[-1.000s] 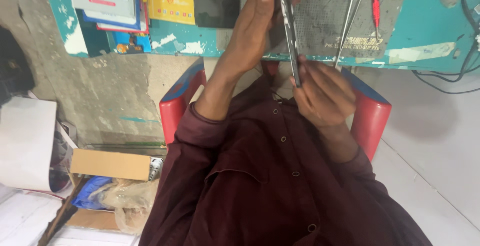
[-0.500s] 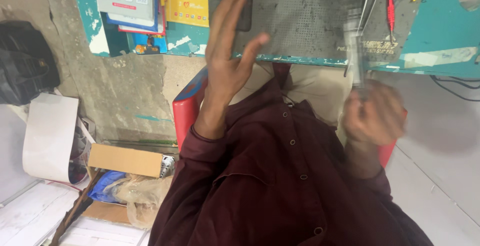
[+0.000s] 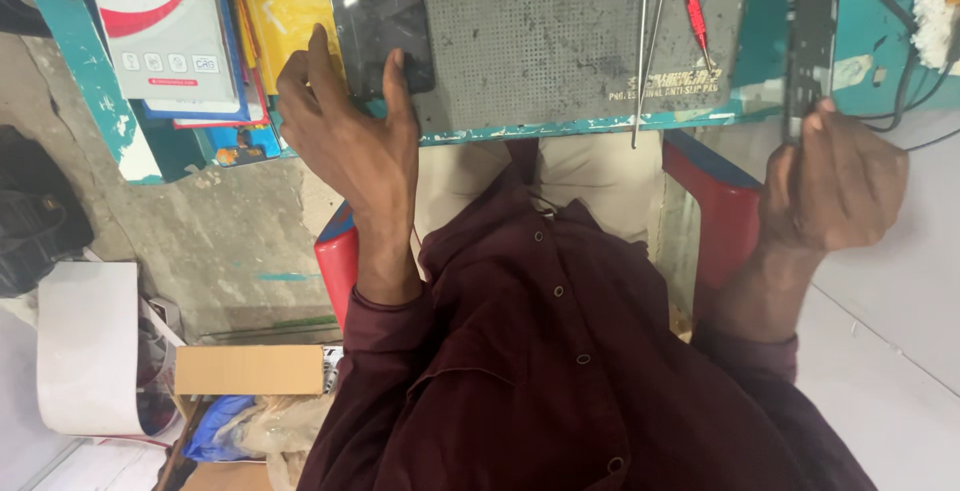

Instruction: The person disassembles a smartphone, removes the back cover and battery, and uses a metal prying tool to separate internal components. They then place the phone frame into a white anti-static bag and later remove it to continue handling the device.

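At 11 o'clock from your chest, your left hand sits at the near edge of the teal workbench, fingers loosely curled, not clamped on anything. Thumb tip and fingertips rest on a dark glossy phone screen panel lying flat on the bench; it touches the panel but has no real hold on it. Just at 3 o'clock of that panel lies a grey perforated work mat, touching or nearly touching it. Metal tweezers lie on the mat's right part, overhanging the bench edge, with a red-handled tool just beside them at 2 o'clock.

Out at 2 o'clock, your right hand is closed around the lower end of a thin dark phone frame, held upright on edge, fingers wrapped, thumb pressed along its side. The frame rises over the bench's right end, well apart from the panel.

At 10 o'clock, boxed phone accessories and a yellow packet stand on the bench. Red plastic chair shows beside your maroon shirt. A cardboard box sits at 8 o'clock on the floor.
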